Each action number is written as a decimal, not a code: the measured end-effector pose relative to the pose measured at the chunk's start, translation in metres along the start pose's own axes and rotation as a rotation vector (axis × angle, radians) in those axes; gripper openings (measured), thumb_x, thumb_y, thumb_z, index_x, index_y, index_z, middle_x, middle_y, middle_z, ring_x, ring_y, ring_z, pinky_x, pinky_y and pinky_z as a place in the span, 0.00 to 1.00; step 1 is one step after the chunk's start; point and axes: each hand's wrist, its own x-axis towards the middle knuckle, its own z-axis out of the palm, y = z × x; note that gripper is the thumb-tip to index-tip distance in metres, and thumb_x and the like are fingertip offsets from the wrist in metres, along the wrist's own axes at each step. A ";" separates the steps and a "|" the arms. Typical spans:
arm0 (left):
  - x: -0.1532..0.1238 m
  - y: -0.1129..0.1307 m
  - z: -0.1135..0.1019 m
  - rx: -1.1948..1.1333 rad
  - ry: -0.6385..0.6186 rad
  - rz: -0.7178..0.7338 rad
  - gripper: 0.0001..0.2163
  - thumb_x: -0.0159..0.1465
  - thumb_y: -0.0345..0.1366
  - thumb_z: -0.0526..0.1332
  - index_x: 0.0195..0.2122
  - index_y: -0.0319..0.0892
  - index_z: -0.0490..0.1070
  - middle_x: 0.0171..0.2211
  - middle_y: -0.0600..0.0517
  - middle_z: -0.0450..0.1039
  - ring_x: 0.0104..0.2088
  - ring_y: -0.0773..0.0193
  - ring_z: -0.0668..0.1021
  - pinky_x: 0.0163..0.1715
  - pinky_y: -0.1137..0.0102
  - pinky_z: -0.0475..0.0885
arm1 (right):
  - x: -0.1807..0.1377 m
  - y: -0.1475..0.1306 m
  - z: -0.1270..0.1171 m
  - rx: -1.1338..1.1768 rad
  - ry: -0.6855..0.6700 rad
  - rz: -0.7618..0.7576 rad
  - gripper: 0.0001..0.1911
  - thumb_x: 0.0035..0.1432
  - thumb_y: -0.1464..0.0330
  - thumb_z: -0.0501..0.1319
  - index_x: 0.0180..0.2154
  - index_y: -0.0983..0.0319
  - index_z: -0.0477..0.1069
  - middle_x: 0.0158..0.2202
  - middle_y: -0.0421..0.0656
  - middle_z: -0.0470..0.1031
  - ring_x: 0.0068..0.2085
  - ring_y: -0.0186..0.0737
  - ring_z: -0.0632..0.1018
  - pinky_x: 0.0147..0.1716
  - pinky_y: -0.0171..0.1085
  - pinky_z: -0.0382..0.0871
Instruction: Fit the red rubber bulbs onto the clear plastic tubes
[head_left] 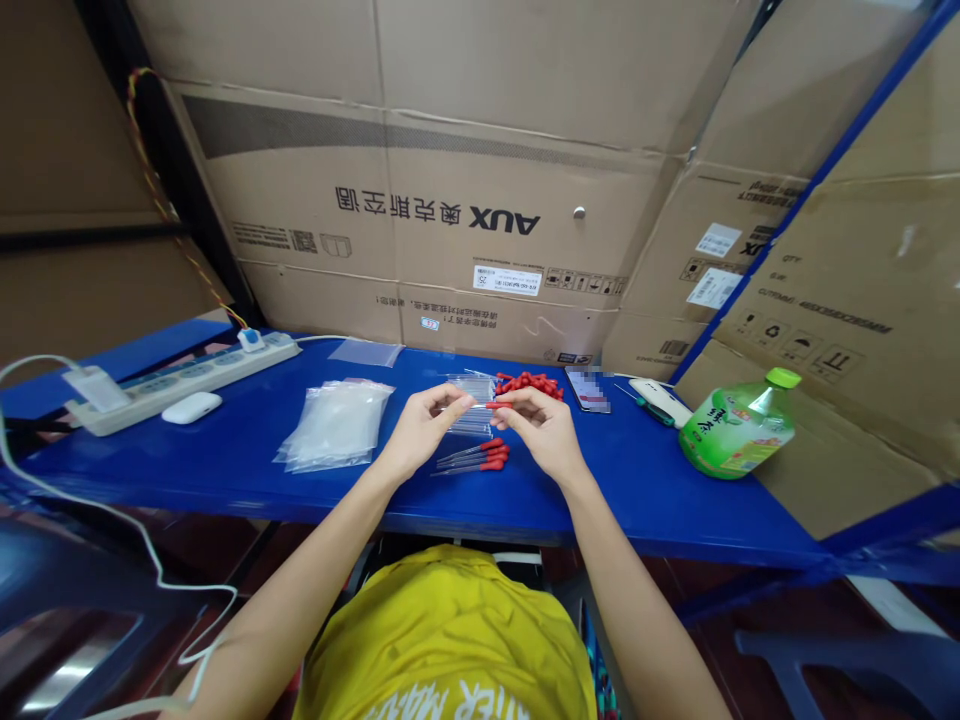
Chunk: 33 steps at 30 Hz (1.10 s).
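Between the fingertips of my left hand [421,428] is the end of a thin clear glass dropper tube, mostly covered by the fingers. My right hand [546,432] pinches a red rubber bulb [495,405] in line with that tube; whether the two are joined I cannot make out. Beneath and behind my hands lies a bundle of clear glass tubes [471,424]. Just past my right fingers is a heap of red rubber bulbs [531,381]. Several droppers with red bulbs [481,458] lie side by side nearer the table edge.
Clear plastic bags [336,428] are stacked left of my hands. Farther left are a power strip [187,380] and a white case [191,407]. To the right lie a phone [588,390], a green-handled tool [654,408] and a green bottle [739,430]. Cardboard [420,120] walls the back.
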 end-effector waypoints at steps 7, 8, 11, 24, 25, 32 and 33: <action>-0.001 0.000 0.000 -0.002 -0.051 -0.002 0.16 0.65 0.48 0.66 0.32 0.39 0.76 0.29 0.53 0.72 0.30 0.66 0.69 0.34 0.70 0.63 | 0.000 -0.001 0.000 -0.003 0.011 0.017 0.17 0.51 0.55 0.75 0.39 0.59 0.81 0.30 0.41 0.83 0.32 0.43 0.84 0.40 0.44 0.82; 0.000 0.000 0.000 0.003 -0.048 0.006 0.16 0.65 0.48 0.66 0.32 0.39 0.75 0.29 0.53 0.72 0.31 0.66 0.69 0.34 0.70 0.63 | 0.000 -0.001 0.000 -0.008 0.018 0.020 0.17 0.51 0.55 0.75 0.38 0.59 0.81 0.30 0.42 0.83 0.32 0.44 0.84 0.39 0.44 0.83; 0.000 0.000 -0.001 0.017 -0.052 0.024 0.16 0.64 0.48 0.66 0.31 0.39 0.74 0.29 0.53 0.73 0.31 0.65 0.71 0.35 0.71 0.65 | 0.001 -0.001 0.001 -0.014 0.031 0.019 0.17 0.50 0.54 0.75 0.36 0.59 0.81 0.29 0.42 0.83 0.31 0.44 0.85 0.38 0.45 0.83; -0.002 0.001 -0.003 0.032 -0.100 0.045 0.14 0.65 0.46 0.66 0.32 0.39 0.75 0.29 0.53 0.73 0.31 0.65 0.70 0.33 0.71 0.63 | -0.001 0.001 0.002 0.005 0.030 0.012 0.17 0.49 0.54 0.76 0.33 0.60 0.81 0.29 0.43 0.84 0.30 0.45 0.85 0.36 0.45 0.84; -0.002 0.001 -0.003 0.034 -0.104 0.045 0.14 0.65 0.46 0.66 0.32 0.39 0.75 0.29 0.53 0.72 0.31 0.65 0.70 0.33 0.70 0.63 | -0.001 0.001 0.002 0.005 0.028 0.011 0.17 0.49 0.55 0.76 0.33 0.60 0.81 0.29 0.43 0.84 0.30 0.45 0.85 0.35 0.45 0.84; -0.002 0.001 -0.003 0.033 -0.105 0.045 0.14 0.65 0.46 0.66 0.32 0.39 0.75 0.29 0.53 0.73 0.31 0.65 0.70 0.33 0.71 0.63 | -0.002 0.003 0.002 0.016 0.012 0.017 0.16 0.48 0.55 0.77 0.33 0.59 0.82 0.29 0.43 0.84 0.30 0.46 0.85 0.36 0.45 0.84; -0.002 0.001 -0.003 0.035 -0.111 0.042 0.15 0.65 0.46 0.66 0.32 0.39 0.75 0.29 0.53 0.73 0.31 0.65 0.71 0.33 0.71 0.63 | -0.002 0.003 0.002 0.016 0.000 0.017 0.16 0.48 0.56 0.77 0.33 0.59 0.82 0.29 0.43 0.84 0.30 0.46 0.85 0.36 0.45 0.84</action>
